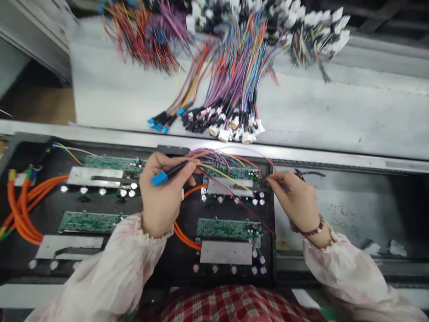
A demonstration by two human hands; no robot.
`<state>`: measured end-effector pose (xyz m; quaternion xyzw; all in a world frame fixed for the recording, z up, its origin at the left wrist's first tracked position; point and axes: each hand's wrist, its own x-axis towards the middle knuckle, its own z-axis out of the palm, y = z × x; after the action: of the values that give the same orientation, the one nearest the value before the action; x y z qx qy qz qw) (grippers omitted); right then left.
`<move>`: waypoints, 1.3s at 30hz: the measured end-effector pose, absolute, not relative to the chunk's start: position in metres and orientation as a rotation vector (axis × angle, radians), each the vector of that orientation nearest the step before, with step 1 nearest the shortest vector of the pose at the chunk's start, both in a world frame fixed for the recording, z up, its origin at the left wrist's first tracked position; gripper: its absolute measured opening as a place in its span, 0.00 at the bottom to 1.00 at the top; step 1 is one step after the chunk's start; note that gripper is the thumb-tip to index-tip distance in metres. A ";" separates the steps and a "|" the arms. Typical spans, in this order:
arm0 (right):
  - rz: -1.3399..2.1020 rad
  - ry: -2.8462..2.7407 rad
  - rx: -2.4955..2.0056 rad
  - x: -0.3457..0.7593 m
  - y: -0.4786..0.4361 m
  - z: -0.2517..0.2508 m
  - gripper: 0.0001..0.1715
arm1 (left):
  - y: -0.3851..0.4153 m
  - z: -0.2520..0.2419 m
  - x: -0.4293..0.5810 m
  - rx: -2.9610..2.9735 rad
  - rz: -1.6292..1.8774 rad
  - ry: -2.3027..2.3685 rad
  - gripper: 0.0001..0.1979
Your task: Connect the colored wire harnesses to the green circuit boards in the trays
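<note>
My left hand is closed around a wire harness with a blue connector and black sleeving. From it, yellow, orange and dark red wires fan out to the right over a green circuit board with a metal heat plate. At the board's right end my right hand pinches the thin end of a red wire between thumb and forefinger. A second board lies nearer to me in the same black tray.
Bundles of coloured wires with white and black connectors lie on the grey shelf behind the tray. Thick orange cables loop at the left, beside more boards. Dark-handled pliers lie behind my right hand.
</note>
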<state>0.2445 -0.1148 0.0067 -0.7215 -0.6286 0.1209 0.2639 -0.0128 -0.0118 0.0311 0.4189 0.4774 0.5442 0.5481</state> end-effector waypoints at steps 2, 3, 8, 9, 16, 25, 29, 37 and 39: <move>0.297 -1.727 -1.893 0.243 -0.114 0.006 0.10 | -0.013 0.033 -0.014 0.969 1.258 1.145 0.15; 0.276 -1.744 -1.863 0.243 -0.113 0.005 0.10 | -0.013 0.034 -0.015 0.966 1.248 1.153 0.15; 0.299 -1.757 -1.828 0.243 -0.111 -0.006 0.10 | -0.011 0.033 -0.017 1.008 1.205 1.179 0.16; 0.306 -1.751 -1.834 0.243 -0.111 -0.007 0.09 | -0.011 0.033 -0.018 1.021 1.202 1.179 0.15; 0.299 -1.732 -1.848 0.243 -0.110 -0.015 0.09 | -0.013 0.035 -0.021 1.044 1.194 1.164 0.14; 0.181 -1.698 -1.923 0.243 -0.113 0.003 0.11 | -0.012 0.027 -0.022 0.971 1.179 1.186 0.18; 0.238 -1.828 -1.735 0.218 -0.101 0.028 0.09 | -0.012 0.027 -0.022 0.961 1.171 1.179 0.18; 0.436 -1.983 -1.617 0.168 -0.069 0.029 0.10 | -0.013 0.034 -0.020 0.961 1.162 1.167 0.16; 0.451 -1.993 -1.610 0.165 -0.066 0.025 0.10 | -0.013 0.034 -0.021 0.961 1.161 1.168 0.15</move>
<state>0.1649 -0.0662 0.0247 -0.5964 -0.7384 0.1671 0.2666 -0.0206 -0.0130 0.0341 0.4109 0.4994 0.4964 0.5791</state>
